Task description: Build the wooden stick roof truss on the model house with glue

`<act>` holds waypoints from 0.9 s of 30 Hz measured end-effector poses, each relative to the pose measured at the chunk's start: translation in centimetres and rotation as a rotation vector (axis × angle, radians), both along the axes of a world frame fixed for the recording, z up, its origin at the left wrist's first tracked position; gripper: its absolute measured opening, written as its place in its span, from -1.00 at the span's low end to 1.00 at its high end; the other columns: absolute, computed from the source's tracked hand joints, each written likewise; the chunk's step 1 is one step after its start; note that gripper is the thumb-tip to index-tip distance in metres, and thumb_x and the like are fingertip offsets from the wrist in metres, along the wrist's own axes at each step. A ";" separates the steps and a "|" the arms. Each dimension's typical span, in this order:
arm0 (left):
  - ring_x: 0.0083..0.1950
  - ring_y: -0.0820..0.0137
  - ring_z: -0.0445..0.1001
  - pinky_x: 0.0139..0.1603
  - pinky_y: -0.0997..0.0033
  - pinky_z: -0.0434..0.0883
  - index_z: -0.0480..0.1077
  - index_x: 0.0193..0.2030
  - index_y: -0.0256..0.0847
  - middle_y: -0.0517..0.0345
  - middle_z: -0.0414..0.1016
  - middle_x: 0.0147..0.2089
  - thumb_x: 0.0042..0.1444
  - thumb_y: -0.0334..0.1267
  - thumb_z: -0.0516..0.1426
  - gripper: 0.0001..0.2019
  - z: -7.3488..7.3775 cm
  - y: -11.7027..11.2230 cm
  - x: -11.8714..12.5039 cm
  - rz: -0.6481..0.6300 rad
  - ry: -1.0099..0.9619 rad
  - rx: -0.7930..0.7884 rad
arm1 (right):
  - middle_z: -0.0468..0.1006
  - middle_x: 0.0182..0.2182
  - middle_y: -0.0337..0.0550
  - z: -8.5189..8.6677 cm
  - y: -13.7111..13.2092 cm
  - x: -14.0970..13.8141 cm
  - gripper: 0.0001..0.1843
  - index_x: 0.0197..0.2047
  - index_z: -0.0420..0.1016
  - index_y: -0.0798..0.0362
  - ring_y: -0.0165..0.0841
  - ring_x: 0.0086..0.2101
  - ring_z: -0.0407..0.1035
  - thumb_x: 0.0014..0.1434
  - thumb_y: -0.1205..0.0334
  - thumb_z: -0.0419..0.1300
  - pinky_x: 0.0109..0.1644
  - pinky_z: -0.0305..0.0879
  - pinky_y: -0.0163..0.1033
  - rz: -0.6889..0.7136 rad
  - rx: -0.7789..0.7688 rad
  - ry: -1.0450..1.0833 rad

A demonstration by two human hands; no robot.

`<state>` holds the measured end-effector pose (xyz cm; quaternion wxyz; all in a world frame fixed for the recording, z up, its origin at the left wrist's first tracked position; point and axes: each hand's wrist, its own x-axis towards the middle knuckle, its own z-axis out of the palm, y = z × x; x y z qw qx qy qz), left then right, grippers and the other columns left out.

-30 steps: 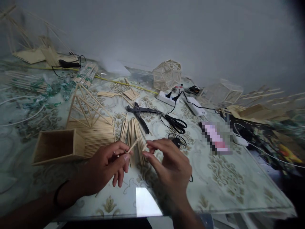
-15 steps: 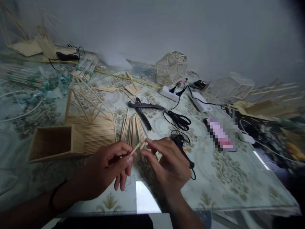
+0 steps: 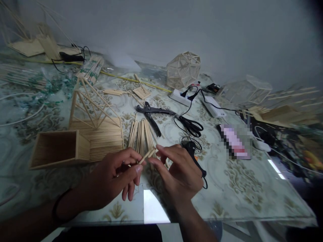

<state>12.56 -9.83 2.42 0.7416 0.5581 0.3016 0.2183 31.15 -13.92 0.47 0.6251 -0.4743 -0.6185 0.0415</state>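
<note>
While your left hand (image 3: 113, 178) pinches a stick (image 3: 143, 159), your right hand (image 3: 181, 172) pinches a small wooden piece (image 3: 152, 152) at its two-o'clock end.

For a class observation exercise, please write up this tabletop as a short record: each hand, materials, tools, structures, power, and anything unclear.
Left hand: the left hand pinches a thin wooden stick
Right hand: the right hand pinches a short wooden piece at the stick's far end
Materials: loose sticks fanned beyond the hands
Tools: dark cutters; black-handled scissors
Structures: open wooden box, left; faceted stick frame, back
Power: white power strip with plugs inserted
Unclear: whether stick and piece are joined
</note>
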 end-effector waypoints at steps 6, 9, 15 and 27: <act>-0.57 0.55 0.51 -0.57 0.65 0.42 0.40 -0.11 -0.20 0.30 0.48 -0.40 0.46 -0.14 0.13 -0.82 0.0 0.1 0.0 -0.001 0.009 0.001 | 0.65 -0.36 -0.25 -0.1 0.0 0.1 -0.69 0.02 0.67 -0.13 -0.32 -0.41 0.44 0.25 0.34 0.49 -0.39 0.38 -0.15 0.003 -0.043 0.037; -0.57 0.56 0.51 -0.58 0.67 0.40 0.41 -0.11 -0.19 0.31 0.48 -0.40 0.46 -0.15 0.12 -0.84 -0.2 0.1 0.0 -0.002 0.010 0.013 | 0.65 -0.36 -0.24 0.0 0.0 0.2 -0.67 0.03 0.67 -0.09 -0.33 -0.41 0.44 0.24 0.40 0.48 -0.36 0.39 -0.15 0.012 -0.012 0.018; -0.58 0.55 0.52 -0.62 0.68 0.37 0.44 -0.09 -0.18 0.31 0.48 -0.40 0.44 -0.11 0.16 -0.82 -0.5 0.0 -0.3 0.022 0.043 0.053 | 0.70 -0.31 -0.22 0.1 -0.1 0.2 -0.65 0.04 0.66 -0.10 -0.33 -0.42 0.47 0.24 0.41 0.48 -0.36 0.41 -0.15 -0.002 0.003 -0.028; -0.58 0.53 0.52 -0.62 0.66 0.37 0.45 -0.12 -0.18 0.32 0.48 -0.41 0.42 -0.11 0.18 -0.82 -0.3 0.1 -0.4 0.039 0.099 0.090 | 0.69 -0.31 -0.23 -0.1 0.0 0.3 -0.62 0.06 0.66 -0.12 -0.33 -0.42 0.45 0.22 0.42 0.49 -0.36 0.40 -0.17 0.004 0.003 -0.028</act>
